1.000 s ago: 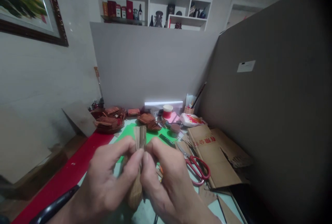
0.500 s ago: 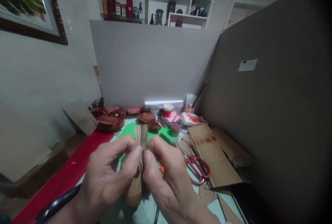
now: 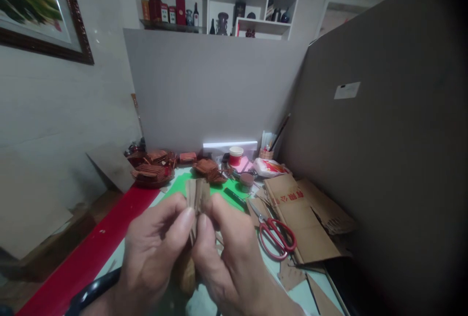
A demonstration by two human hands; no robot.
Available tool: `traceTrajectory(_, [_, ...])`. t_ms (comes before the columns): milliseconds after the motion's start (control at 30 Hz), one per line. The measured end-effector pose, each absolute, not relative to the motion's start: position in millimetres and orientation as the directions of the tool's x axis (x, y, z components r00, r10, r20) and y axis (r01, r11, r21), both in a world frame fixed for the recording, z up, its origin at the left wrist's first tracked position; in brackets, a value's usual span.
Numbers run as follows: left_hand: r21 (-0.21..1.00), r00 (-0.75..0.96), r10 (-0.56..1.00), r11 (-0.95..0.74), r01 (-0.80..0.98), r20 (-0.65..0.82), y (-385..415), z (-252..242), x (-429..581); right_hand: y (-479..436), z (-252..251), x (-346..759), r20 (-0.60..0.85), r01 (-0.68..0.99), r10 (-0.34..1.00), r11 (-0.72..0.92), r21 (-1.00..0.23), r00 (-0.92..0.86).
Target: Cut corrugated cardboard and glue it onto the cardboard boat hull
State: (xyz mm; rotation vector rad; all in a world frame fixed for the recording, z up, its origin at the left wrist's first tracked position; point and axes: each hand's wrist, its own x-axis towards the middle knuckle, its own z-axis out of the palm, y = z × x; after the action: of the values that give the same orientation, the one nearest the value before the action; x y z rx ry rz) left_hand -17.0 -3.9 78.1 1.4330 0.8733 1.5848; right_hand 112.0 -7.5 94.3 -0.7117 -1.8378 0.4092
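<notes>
A folded piece of brown cardboard point(image 3: 197, 191) stands upright between my hands, its layered top edge sticking out above the fingertips. My left hand point(image 3: 155, 245) pinches its left side between thumb and index finger. On the other side, my right hand point(image 3: 230, 252) grips it in the same way, its thumb close to the left thumb. Below the thumbs the piece runs down to a rounded tan end; its middle is hidden by my fingers. Red-handled scissors point(image 3: 277, 238) lie open on the table, right of my right hand.
A flattened cardboard box point(image 3: 298, 223) and offcuts lie at the right, before a dark grey panel point(image 3: 383, 150). Farther back are a green sheet point(image 3: 179, 187), a dark bar-shaped object point(image 3: 235, 198), a red-and-white tub point(image 3: 236, 156) and brown layered pieces point(image 3: 149, 172) in heaps.
The cardboard's top has turned slightly and shows more folded layers. My right thumb has shifted left and down along it, and the rounded lower end is more covered.
</notes>
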Motion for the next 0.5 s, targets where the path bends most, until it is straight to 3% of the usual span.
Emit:
traceTrajectory(300, [0.908,0.022,0.94,-0.323,-0.269,0.34,-7,76,-20,-6,81,102,0.757,0.12,0.644,0.764,-0.633,-0.11])
traceTrajectory(500, [0.885,0.074,0.962,-0.21,-0.416,0.263,-7,78,-19,-6,83,103,0.67,0.073,0.724,0.686,-0.724,-0.163])
